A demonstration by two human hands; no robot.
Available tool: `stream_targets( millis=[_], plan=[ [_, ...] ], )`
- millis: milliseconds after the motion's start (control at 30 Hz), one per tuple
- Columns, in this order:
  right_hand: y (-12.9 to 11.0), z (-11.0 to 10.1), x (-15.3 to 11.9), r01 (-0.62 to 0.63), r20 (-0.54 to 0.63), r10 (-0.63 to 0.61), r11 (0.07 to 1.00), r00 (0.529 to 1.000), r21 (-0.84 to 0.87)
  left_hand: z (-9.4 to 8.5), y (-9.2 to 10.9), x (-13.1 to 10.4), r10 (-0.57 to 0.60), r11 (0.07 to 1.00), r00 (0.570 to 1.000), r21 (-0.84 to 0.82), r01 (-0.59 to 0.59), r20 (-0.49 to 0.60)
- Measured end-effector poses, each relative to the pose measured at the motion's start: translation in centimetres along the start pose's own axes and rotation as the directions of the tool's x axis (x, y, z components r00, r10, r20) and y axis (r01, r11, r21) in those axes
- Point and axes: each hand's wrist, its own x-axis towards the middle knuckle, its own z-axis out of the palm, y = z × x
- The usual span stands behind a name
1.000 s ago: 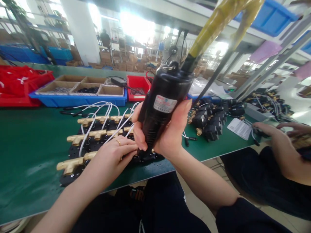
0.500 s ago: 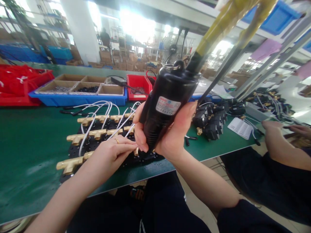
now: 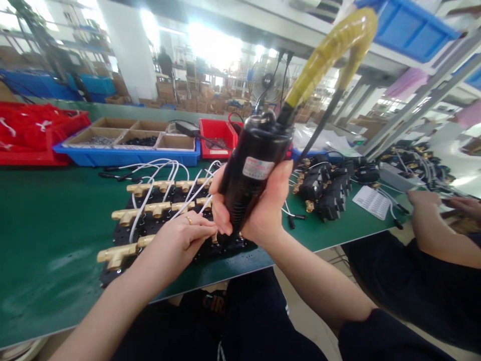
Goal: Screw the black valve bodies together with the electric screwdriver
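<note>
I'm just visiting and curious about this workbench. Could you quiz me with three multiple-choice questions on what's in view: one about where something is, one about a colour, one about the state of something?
1. Where does the blue tray with cardboard compartments sit?
A. At the far side of the green table
B. On the floor
C. On the person's lap

2. What colour is the sleeve on the hose rising from the black power screwdriver?
A. Red
B. Yellow
C. White

3. How is the right hand engaged?
A. Flat and open on the table
B. Wrapped around the screwdriver's body
C. Holding a sheet of paper

Answers: 1 A, the tray lies behind the brass fittings, next to a red bin. 2 B, the hose covering is yellow. 3 B, its fingers close round the tool, while the left hand rests on the fittings beside the tip.
</note>
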Motion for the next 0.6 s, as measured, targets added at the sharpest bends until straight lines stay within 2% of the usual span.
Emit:
stream_targets(
  millis=[100, 200, 400, 600],
  plan=[
    [-1.3, 0.8, 0.3, 0.038, -0.014, -0.038, 0.999, 0.999, 0.037, -0.1, 0.4, 0.2, 0.014, 1.0, 1.0, 0.008, -0.014, -0.011],
    [-1.9, 1.5, 0.3, 0.025, -0.009, -0.025, 1.0, 1.0, 0.0, -0.1, 0.7, 0.2, 0.014, 0.998, 0.999, 0.057, -0.012, -0.039],
    [-0.4, 2.5, -0.3, -0.013, -0.055, 0.01, 0.998, 0.998, -0.053, -0.2, 0.7, -0.2, -0.104, 0.993, 0.993, 0.051, 0.107, -0.055],
    [0.5, 3.0, -0.4, -0.066, -0.007, 0.066, 0.998, 0.998, 0.019, 0.1, 0.1, -0.3, -0.063, 0.995, 0.994, 0.07, 0.069, -0.087]
  ],
)
